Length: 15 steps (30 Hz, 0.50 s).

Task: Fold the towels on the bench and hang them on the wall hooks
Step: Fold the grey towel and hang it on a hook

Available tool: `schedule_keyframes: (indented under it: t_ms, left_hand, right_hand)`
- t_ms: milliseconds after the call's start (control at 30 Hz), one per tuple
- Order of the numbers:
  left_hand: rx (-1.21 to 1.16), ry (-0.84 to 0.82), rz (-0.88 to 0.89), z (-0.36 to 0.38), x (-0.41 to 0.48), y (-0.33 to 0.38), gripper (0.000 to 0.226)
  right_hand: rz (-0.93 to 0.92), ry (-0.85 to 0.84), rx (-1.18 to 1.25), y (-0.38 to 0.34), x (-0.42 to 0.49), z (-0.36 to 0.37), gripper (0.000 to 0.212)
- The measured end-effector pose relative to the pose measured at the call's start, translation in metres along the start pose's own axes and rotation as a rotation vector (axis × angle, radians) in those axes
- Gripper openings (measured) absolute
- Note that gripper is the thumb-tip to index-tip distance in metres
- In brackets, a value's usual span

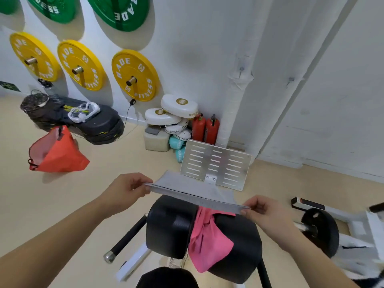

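I hold a grey towel [193, 191] stretched flat in the air above the black padded bench [170, 225]. My left hand [126, 190] pinches its left corner and my right hand [264, 213] pinches its right corner; the near edge shows doubled layers. A pink towel [207, 242] lies crumpled in the gap between the two black pads, hanging down. Two small wall hooks [241, 69] [291, 79] stick out of the white wall ahead on the right.
A slotted metal footplate [216, 163] stands just beyond the bench. Red extinguishers [205, 127], white pads and boxes sit in the corner. Yellow and green weight plates hang on the left wall, an orange bag [56, 152] lies on the floor, a barbell plate [320, 229] at right.
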<state>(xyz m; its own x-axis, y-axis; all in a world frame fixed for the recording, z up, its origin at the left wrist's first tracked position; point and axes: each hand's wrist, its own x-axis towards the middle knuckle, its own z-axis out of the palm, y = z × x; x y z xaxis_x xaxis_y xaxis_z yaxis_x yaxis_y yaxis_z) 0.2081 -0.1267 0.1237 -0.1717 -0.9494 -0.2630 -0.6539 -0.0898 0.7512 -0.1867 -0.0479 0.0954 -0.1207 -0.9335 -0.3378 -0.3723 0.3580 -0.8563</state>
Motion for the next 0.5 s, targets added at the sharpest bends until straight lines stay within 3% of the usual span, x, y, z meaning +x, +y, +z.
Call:
schedule_keyframes:
  t_ms: [267, 500]
  left_hand:
    - [0.072, -0.161, -0.185, 0.056, -0.056, -0.087, 0.02]
    - [0.031, -0.13, -0.26, 0.068, -0.038, -0.098, 0.016]
  right_hand:
    - [0.195, -0.247, -0.154, 0.078, -0.023, 0.047, 0.005]
    - [0.223, -0.208, -0.148, 0.088, -0.006, 0.059, 0.009]
